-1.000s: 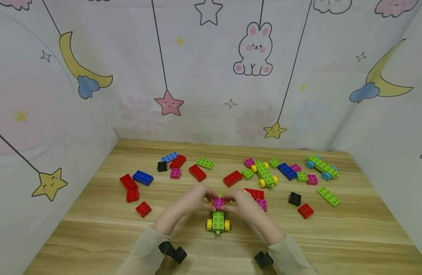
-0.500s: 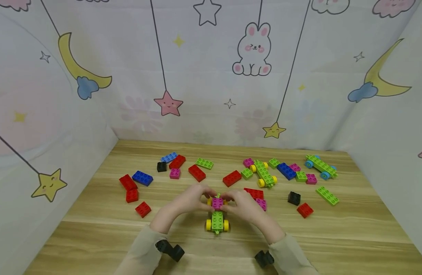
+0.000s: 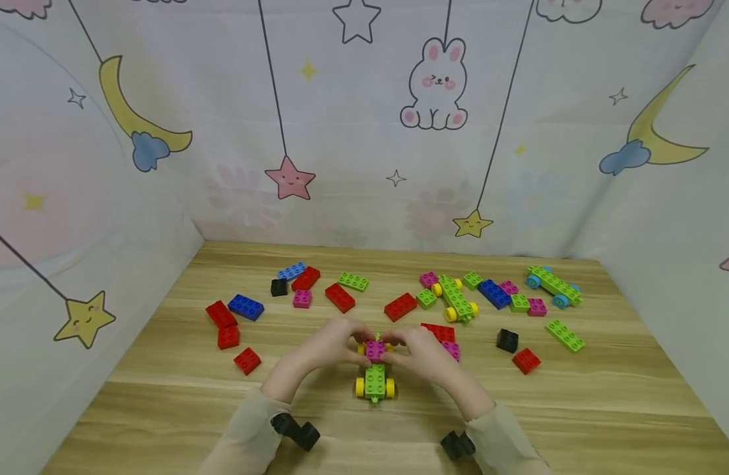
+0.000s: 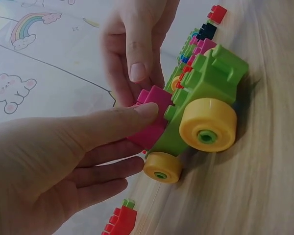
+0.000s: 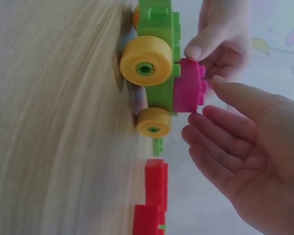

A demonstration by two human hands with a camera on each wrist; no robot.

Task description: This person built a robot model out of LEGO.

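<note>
In the head view, a pink brick [image 3: 374,350] sits on the far end of a green car base [image 3: 375,379], which stands on yellow wheels [image 3: 360,387] on the table [image 3: 376,435]. The left hand [image 3: 342,343] and right hand [image 3: 417,349] flank the brick. The step in hand looks like seating it on the studs; the next move seems to call for even downward pressure.

In the left wrist view, the left hand pinches the brick, thumb along its side. The base is smooth moulded plastic, bumpy with round studs; the wheels are thick discs with rounded edges and green hubs.

In the right wrist view, the right hand lies loosely spread beside the brick; whether its fingertips touch is unclear. The brick is boxy, its sides plain, and the tabletop is streaked with wood grain.
</note>
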